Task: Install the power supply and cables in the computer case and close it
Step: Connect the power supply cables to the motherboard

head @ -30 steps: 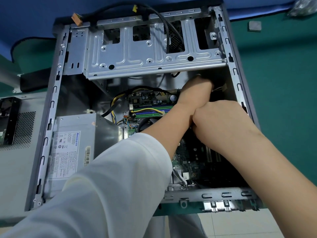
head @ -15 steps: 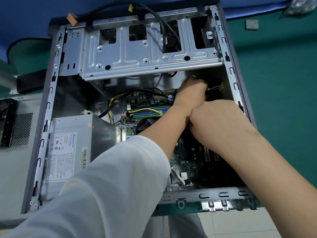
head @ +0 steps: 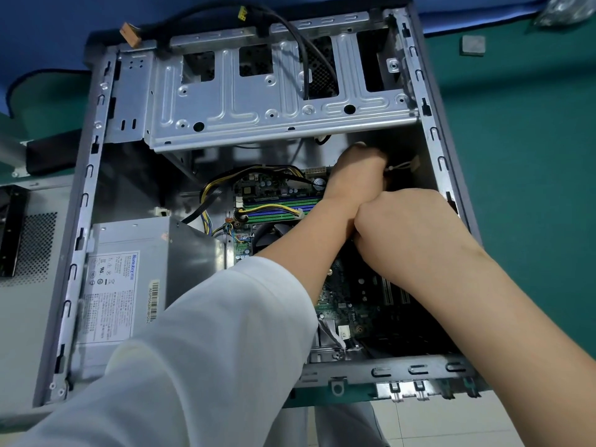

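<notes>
One open grey sheet-metal computer case [head: 87, 195] lies on its side on a green table surface [head: 532, 162], its side panel off. Inside it sits one boxy grey metal power supply [head: 154, 262] with a white printed label, lodged in the case's near left corner against the left wall. One stamped, ribbed silver drive cage [head: 274, 101] with several rectangular cut-outs spans the far end, and one dark green motherboard [head: 280, 195] with blue and green memory slots covers the floor of the case. A bundle of yellow and black power cables [head: 222, 182] arcs from the power supply onto the board, and one black round cable [head: 309, 56] drapes over the cage. Two bare hands reach into the far right corner, just below the cage. The left hand [head: 354, 175], coming from a white sleeve [head: 206, 350], has its fingers curled down out of sight beside a small white connector on thin wires [head: 406, 164]; whether it grips anything cannot be told. The right hand [head: 406, 227] touches the left wrist, its fingers folded under and hidden, their hold also unclear.
</notes>
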